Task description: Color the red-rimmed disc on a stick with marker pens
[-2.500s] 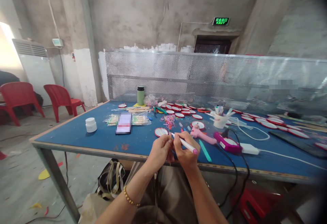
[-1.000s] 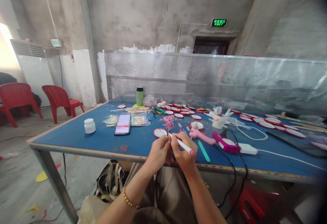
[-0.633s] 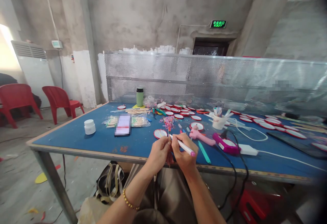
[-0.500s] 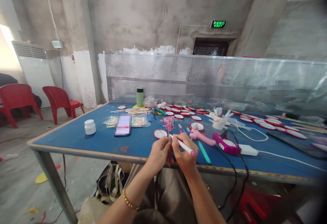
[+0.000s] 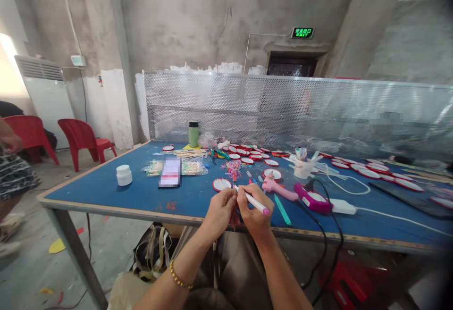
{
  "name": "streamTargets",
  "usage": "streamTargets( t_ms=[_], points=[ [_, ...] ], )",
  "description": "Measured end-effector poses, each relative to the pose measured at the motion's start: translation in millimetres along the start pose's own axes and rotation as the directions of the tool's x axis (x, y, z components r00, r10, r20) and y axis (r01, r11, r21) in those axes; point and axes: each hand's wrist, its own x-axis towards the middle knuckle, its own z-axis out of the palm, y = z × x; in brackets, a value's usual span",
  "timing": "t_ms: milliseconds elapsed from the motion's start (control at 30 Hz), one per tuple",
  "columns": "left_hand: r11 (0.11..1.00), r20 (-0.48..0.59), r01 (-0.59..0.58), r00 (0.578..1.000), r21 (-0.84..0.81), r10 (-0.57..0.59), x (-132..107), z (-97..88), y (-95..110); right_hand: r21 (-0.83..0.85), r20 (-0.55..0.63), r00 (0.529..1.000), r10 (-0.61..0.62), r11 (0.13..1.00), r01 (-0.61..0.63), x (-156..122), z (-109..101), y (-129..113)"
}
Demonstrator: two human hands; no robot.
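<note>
Head view: at the left edge, part of another person point(image 5: 12, 159) is showing near a red chair point(image 5: 83, 135). On the blue surface point(image 5: 99, 192) a white jar point(image 5: 124, 176) is standing upright; next, a phone point(image 5: 170, 174) is lying in front of bagged wooden sticks point(image 5: 194, 167). A red-rimmed disc point(image 5: 222, 185) is lying flat just beyond the left hand point(image 5: 220, 210). That hand is pinching its fingers together, seemingly around a thin piece point(image 5: 234, 184), which is pointing roughly upright at the front edge and is proving too small to make out fully. Just to its right, a white pen point(image 5: 258, 203) is slanting across the gap between the hands, its long axis running from a pink end at the near right to a tip aiming away and leftward, at the piece. The right hand point(image 5: 256, 212) is gripping the pen, fingers clamped around the barrel; whether the tip is touching the piece, I cannot tell. Farther right, a teal pen point(image 5: 282, 210), a pink tool point(image 5: 283, 190) and a purple box point(image 5: 313, 197) are lying apart from both hands.
</note>
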Motion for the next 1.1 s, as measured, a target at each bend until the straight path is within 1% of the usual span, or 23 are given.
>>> streamTargets(
  t_ms=[167, 333, 500, 600, 700, 800, 933, 1100],
  points=[
    [1.000, 0.010, 0.008, 1.000, -0.028, -0.008, 0.6, 0.0, -0.4, -0.019, -0.030, 0.998, 0.047, 0.999, -0.048, -1.6, -1.1, 0.5],
    [1.000, 0.003, 0.017, 1.000, -0.023, -0.017, 0.2, 0.4, 0.9, 0.015, -0.010, 1.000, 0.024, 1.000, -0.024, 0.1, -1.3, -1.2],
    [0.999, 0.001, 0.019, 1.000, -0.031, -0.019, 0.0, 0.6, 1.5, -0.005, 0.003, 1.000, -0.012, 1.000, 0.012, 0.4, -0.1, -0.4],
    [0.999, 0.011, 0.027, 1.000, -0.033, -0.026, 0.0, 0.6, 2.1, -0.023, -0.013, 1.000, 0.021, 1.000, -0.021, -0.7, -0.3, 0.5],
    [0.999, 0.007, 0.028, 1.000, -0.039, -0.028, -0.6, 0.8, 3.2, -0.006, -0.025, 0.998, 0.052, 0.999, -0.053, -1.2, -1.0, 0.3],
    [0.999, 0.002, 0.026, 1.000, -0.036, -0.026, -1.2, 1.0, 4.1, 0.014, -0.006, 0.999, 0.031, 0.999, -0.031, -0.5, -1.1, -0.4],
    [0.999, 0.002, 0.020, 1.000, -0.035, -0.020, -1.3, 0.8, 4.6, -0.005, 0.002, 1.000, 0.014, 1.000, -0.014, 0.2, -0.5, -0.5],
    [1.000, 0.005, 0.016, 1.000, -0.025, -0.016, -1.3, 0.4, 4.2, -0.020, -0.032, 0.998, 0.063, 0.998, -0.063, -0.7, -1.2, -0.8]
  ],
)
